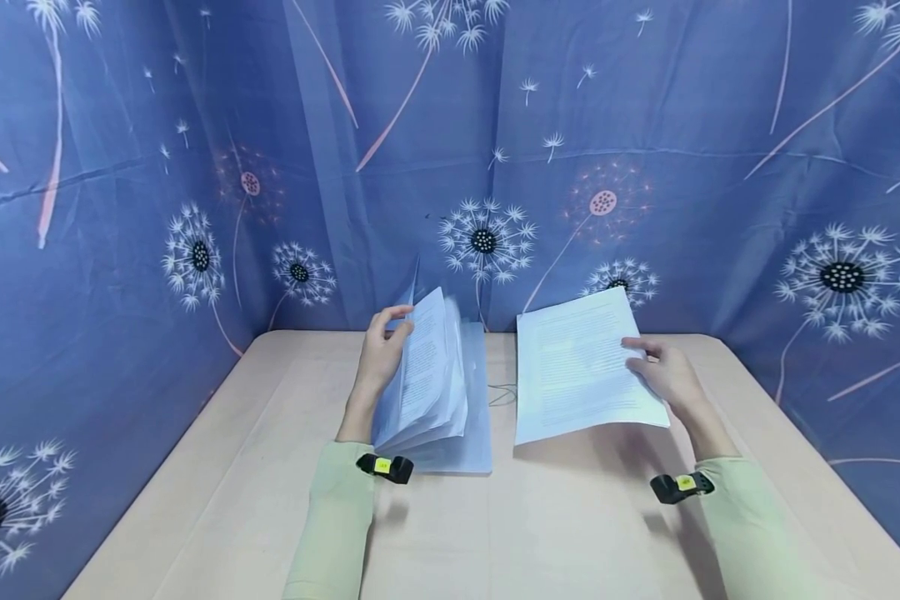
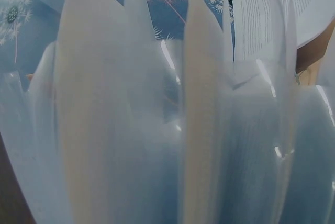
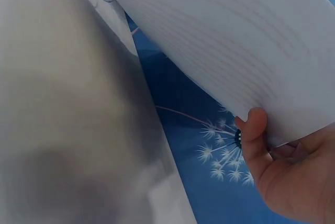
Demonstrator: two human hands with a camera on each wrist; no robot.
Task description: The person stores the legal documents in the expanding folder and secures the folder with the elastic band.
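A blue display folder (image 1: 478, 417) with clear sleeves stands partly fanned at the middle of the table, its back cover lying flat. My left hand (image 1: 378, 358) grips its raised cover and leaves by their left edge, thumb and fingers near the top. Translucent sleeves (image 2: 157, 103) with sheets inside fill the left wrist view, which hides the left fingers. To the right, my right hand (image 1: 671, 375) pinches printed paper (image 1: 577, 367) by its right edge, tilted above the table. In the right wrist view, the thumb and fingers hold the bending paper (image 3: 225, 51) near its edge.
A thin looped cord (image 1: 504, 393) lies on the table between folder and paper. The pale tabletop (image 1: 270, 500) ends at a blue dandelion-print curtain (image 1: 420, 208) behind and on both sides. Each wrist wears a black strap with a camera.
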